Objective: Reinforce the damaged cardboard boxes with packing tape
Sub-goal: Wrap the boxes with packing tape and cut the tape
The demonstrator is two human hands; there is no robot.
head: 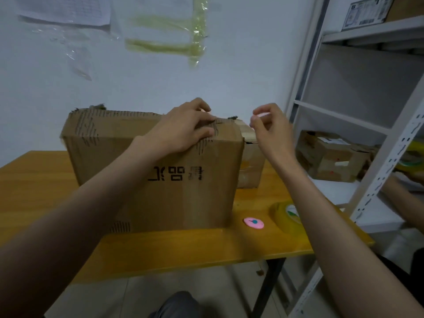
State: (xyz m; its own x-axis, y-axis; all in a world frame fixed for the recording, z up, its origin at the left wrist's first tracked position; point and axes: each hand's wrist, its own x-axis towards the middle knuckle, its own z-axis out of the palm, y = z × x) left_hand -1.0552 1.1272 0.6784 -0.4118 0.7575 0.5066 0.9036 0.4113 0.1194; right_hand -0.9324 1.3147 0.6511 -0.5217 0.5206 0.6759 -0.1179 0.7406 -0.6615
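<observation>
Two hands show, the left hand [183, 127] and the right hand [270, 129], beside three cardboard boxes [160, 161] [251, 161] [330, 154], one tape roll [286, 216] and one pink cutter [253, 223] below the right.

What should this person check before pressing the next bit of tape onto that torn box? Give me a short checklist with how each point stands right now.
1. Box steadied: ok. The left hand rests on the top right edge of the cardboard box.
2. Box stands flat on the table: ok.
3. Tape in hand: cannot tell. The right hand pinches something small and pale by the box's right corner; whether it is a tape end is unclear.
4. Tape roll in reach: ok, it lies on the table near the right forearm.
5. Pink cutter in reach: ok, beside the box.
6. Torn top left corner covered: not ok, the corrugation looks bare.
</observation>
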